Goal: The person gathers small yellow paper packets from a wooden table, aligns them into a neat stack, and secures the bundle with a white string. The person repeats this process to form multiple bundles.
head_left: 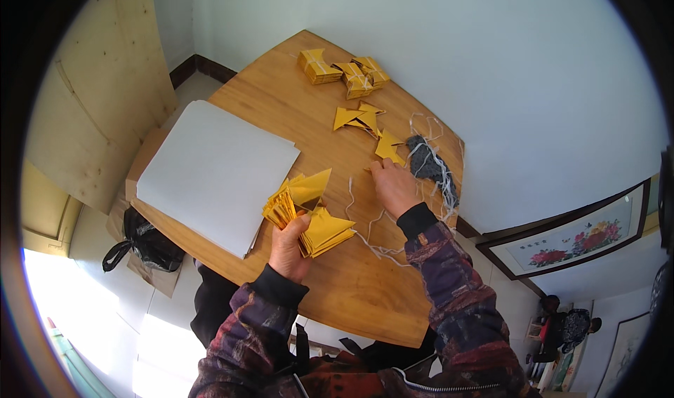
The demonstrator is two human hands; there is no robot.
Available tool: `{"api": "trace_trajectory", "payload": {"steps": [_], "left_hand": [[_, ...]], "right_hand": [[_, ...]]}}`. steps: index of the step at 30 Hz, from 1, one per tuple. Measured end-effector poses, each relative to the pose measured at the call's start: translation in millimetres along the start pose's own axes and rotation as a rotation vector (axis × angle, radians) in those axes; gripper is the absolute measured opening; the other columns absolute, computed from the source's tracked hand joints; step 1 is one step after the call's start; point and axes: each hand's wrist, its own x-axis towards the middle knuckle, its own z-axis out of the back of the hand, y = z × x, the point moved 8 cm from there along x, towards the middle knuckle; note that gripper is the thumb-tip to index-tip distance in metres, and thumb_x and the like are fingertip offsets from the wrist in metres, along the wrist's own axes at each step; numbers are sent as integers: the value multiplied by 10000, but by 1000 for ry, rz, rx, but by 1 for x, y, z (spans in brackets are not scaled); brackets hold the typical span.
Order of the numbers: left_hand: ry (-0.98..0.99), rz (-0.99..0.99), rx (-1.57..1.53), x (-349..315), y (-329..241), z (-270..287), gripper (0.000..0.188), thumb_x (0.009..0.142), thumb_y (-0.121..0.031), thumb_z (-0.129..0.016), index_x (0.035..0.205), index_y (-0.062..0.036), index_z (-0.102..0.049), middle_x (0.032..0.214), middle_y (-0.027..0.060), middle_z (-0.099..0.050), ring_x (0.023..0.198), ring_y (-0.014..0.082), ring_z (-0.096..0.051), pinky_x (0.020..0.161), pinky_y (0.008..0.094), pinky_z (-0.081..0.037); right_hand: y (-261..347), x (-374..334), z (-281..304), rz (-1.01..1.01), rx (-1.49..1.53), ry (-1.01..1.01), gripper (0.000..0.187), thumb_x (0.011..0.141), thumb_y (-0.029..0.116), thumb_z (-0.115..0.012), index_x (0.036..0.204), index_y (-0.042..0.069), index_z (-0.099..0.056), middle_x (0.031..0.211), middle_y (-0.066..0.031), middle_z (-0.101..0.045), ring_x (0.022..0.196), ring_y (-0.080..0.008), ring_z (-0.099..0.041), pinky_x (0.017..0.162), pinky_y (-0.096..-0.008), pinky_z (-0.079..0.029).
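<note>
My left hand [289,249] is closed around a thick fanned bundle of yellow folded papers [326,233], with pointed corners sticking out at the top and right. Farther right, my right hand [393,186] has its fingers bent down at the tabletop, pinching at the edge of a yellow folded paper [389,147]. Its fingertips are partly hidden, so the exact grip is hard to see. Just beyond lie a few loose yellow folded papers [359,117], overlapping one another. White string [382,249] trails over the table between my hands and beside my right wrist.
On the wooden table [365,293], a stack of large white sheets [217,173] lies at left. Tied yellow paper bundles [319,67] sit at the far end. A grey cloth [425,161] tangled with white string lies at right. A black plastic bag [144,243] is on the floor.
</note>
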Motion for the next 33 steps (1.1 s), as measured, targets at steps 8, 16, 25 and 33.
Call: {"api": "trace_trajectory", "payload": {"steps": [8,16,25,33], "left_hand": [[-37,18,-1,-1,1,1,368,841,-55,-556,1204,-7,-518,1076,97,-628,961,219,-643,854,389,-545],[-32,11,3,0,1,2,355,847,-70,-565,1196,-19,-523,1046,85,-626,938,217,-647,844,389,-550],[-2,-2,53,1,1,-1,424,855,-120,-570,1254,-5,-480,1119,123,-619,1010,249,-633,902,411,-526],[18,-26,-12,-1,-3,-7,381,855,-70,-577,1226,-5,-519,1109,88,-628,964,196,-637,849,371,-538]], "right_hand": [[8,5,0,102,-39,74,240,788,20,-552,1024,30,-509,851,-191,-613,732,-358,-645,600,-430,-522],[-22,7,48,-170,13,-122,354,826,35,-531,1180,30,-506,856,-191,-642,743,-359,-652,595,-441,-512],[-72,-42,78,-491,1155,-381,439,858,-60,-438,1285,19,-502,854,-67,-629,731,-113,-578,620,-270,-468],[-34,-50,14,-565,1930,-176,284,909,-4,-470,1181,14,-549,1005,-56,-621,823,-104,-584,672,-236,-470]]}}
